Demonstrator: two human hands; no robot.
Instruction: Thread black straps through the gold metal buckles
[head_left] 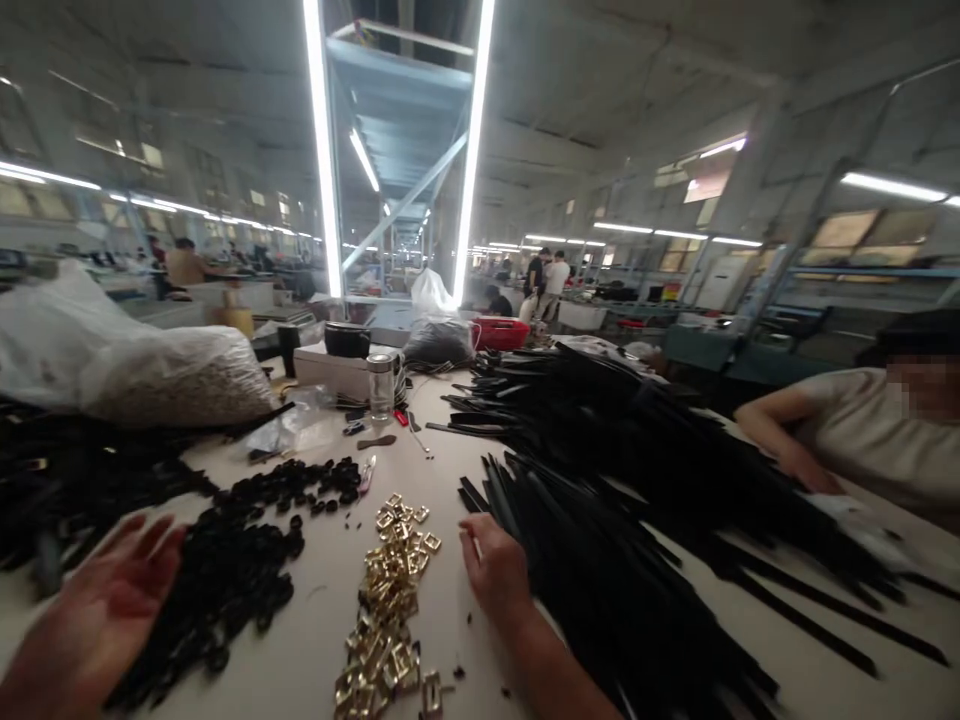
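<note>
Head view: right hand (495, 572), fingers curled, is reaching into the black straps (637, 520) at centre-right, apparently pinching one; left hand (105, 610) is hovering spread over black loops (225, 580) at lower left. Gold buckles (390, 600) are lying unassembled between them.

A: Where does the view sit?

B: On the person's head, close over the table (450, 440), tilted only slightly down, facing forward along it into a long hall.

A: How near is it?

B: Near enough that the left hand (97, 610) and right hand (495, 570) fill the bottom edge. The ceiling lights (322, 150) run straight ahead. There is only this one view.
</note>
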